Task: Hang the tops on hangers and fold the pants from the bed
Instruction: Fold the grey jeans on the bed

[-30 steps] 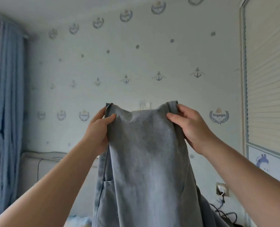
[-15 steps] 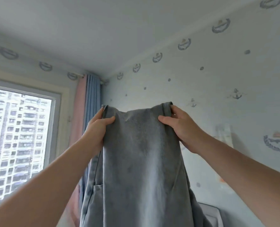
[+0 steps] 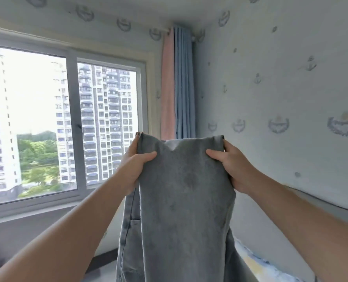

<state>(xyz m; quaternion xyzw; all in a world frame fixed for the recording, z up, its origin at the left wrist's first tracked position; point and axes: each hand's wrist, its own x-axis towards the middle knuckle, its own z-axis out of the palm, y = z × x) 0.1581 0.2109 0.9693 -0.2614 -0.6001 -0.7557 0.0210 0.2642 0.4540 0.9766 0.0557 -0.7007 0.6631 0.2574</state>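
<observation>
Well, head view, the only one: grey denim pants (image 3: 181,200) are held up in mid-air, right of the window (image 3: 71,123) and lower than its top, w/ the fabric hanging straight down and running out of frame at the bottom. The left hand (image 3: 135,169) is clamped on the corner nearer the window, thumb across the front and fingers behind the cloth. The right hand (image 3: 234,167) grips the corner farther from the window the same way, thumb on the front, fingers wrapped round the edge. Btwn the hands the top edge sags a bit, w/ a small V crease in the middle. A pocket seam shows on the window side of the pants, lower down. A pink and blue curtain (image 3: 178,88) hangs just right of the window, behind the pants' top edge. Wallpaper (image 3: 281,98) w/ anchors and crests covers the wall farther right of the window. Some patterned bedding (image 3: 258,263) shows far right of the window, low down; can't make out more of it.
</observation>
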